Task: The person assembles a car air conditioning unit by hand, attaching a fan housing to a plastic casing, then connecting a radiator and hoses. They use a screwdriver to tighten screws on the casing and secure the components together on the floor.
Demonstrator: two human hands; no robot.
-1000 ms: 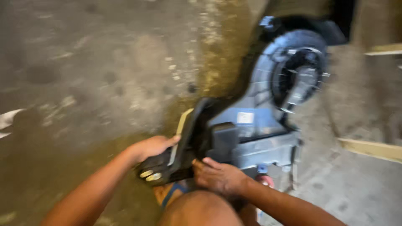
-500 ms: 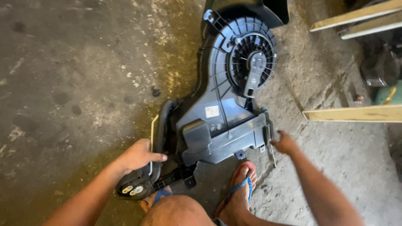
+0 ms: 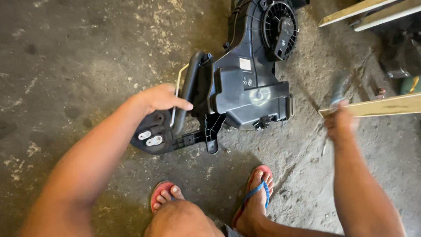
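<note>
A black plastic blower housing [image 3: 245, 87] with a round fan wheel [image 3: 279, 27] lies on the concrete floor. My left hand [image 3: 160, 98] grips its near left edge, fingers curled over the curved black flap beside two white connector ports [image 3: 150, 138]. My right hand [image 3: 341, 120] is raised off the housing to the right, blurred, closed around a small thin object that I cannot identify.
My feet in red sandals with blue straps [image 3: 256, 197] stand just below the housing. Pale wooden planks [image 3: 372, 105] lie at the right and at the upper right [image 3: 364, 11]. Dark parts and a green object [image 3: 410, 83] sit at the far right edge.
My right hand has let go of the housing's right edge and lifted away to the right. The housing has swung a little; my left hand keeps its grip.
</note>
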